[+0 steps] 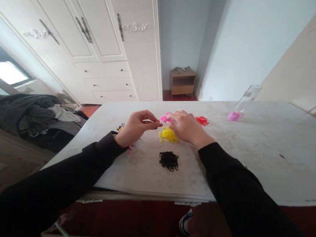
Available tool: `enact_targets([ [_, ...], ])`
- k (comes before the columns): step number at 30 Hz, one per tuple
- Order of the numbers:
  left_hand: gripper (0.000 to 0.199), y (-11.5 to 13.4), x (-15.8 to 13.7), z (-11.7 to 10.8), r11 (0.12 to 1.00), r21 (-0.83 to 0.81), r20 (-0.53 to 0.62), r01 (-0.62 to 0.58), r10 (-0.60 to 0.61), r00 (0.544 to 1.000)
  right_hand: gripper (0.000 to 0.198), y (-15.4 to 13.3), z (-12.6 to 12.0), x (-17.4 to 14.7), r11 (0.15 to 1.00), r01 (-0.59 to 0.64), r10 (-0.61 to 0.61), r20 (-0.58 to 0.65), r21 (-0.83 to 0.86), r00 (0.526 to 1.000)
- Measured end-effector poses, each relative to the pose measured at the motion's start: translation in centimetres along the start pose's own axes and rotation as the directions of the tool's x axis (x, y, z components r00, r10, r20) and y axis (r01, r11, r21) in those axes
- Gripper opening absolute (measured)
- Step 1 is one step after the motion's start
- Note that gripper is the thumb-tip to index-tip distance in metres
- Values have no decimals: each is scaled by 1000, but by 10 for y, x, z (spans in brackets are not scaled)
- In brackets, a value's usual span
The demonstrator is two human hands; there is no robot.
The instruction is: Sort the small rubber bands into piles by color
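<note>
My left hand [142, 126] is closed in a pinch above the table, thumb against forefinger. A tiny blue spot shows at its fingertips, but what they hold is too small to make out. My right hand [186, 126] is bent over a pile of pink rubber bands [166, 117], its thumb and forefinger apart. Just below the fingers lies a yellow heap of rubber bands [169, 135]. Nearer me is a black heap of rubber bands [169, 160]. Red rubber bands [202, 120] lie beyond my right hand. Multicoloured bits [131, 148] are partly hidden by my left wrist.
The white table [254, 160] has a glass bottle [248, 97] at its far right, beside a pink-purple object [234, 116]. Dark clothes [41, 119] are piled at the left. A white wardrobe [99, 28] and a small wooden cabinet [182, 82] stand behind.
</note>
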State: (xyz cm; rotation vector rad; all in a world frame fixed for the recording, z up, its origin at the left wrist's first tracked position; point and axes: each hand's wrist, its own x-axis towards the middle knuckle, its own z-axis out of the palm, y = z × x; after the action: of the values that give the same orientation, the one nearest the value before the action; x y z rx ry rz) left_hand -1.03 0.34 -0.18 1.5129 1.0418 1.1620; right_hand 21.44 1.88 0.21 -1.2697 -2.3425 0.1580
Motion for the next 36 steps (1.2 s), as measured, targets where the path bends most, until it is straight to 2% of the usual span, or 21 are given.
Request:
enact_targets([
  [6, 53, -3, -1, 0, 997, -69, 27, 22, -20, 999, 14, -6, -9, -6, 962, 120, -75, -187, 245, 980],
  [10, 46, -2, -2, 0, 996, -84, 34, 27, -25, 999, 4, -13, -10, -10, 913, 234, -170, -210, 334, 963],
  [14, 42, 1, -5, 2, 996, -83, 77, 38, -31, 996, 15, -15, -5, -11, 899, 247, -192, -182, 361, 964],
  [23, 36, 3, -8, 5, 994, -100, 138, 47, -33, 990, 10, -14, -6, -13, 891, 268, -202, -210, 366, 957],
  [25, 37, 3, -8, 5, 993, -107, 136, 48, -33, 990, 11, -13, -7, -14, 892, 261, -181, -236, 370, 955],
  [28, 36, 5, -9, 3, 996, -78, 140, 34, -23, 990, 13, -12, -9, -15, 902, 246, -119, -341, 356, 932],
  [32, 29, 10, -13, 3, 1000, 23, 240, -12, 6, 971, 15, -9, -9, -14, 926, 189, -29, -436, 328, 899],
  [36, 24, 16, -23, 9, 995, 59, 423, -76, 44, 905, 16, -8, -9, -14, 934, 182, -28, -442, 309, 896],
])
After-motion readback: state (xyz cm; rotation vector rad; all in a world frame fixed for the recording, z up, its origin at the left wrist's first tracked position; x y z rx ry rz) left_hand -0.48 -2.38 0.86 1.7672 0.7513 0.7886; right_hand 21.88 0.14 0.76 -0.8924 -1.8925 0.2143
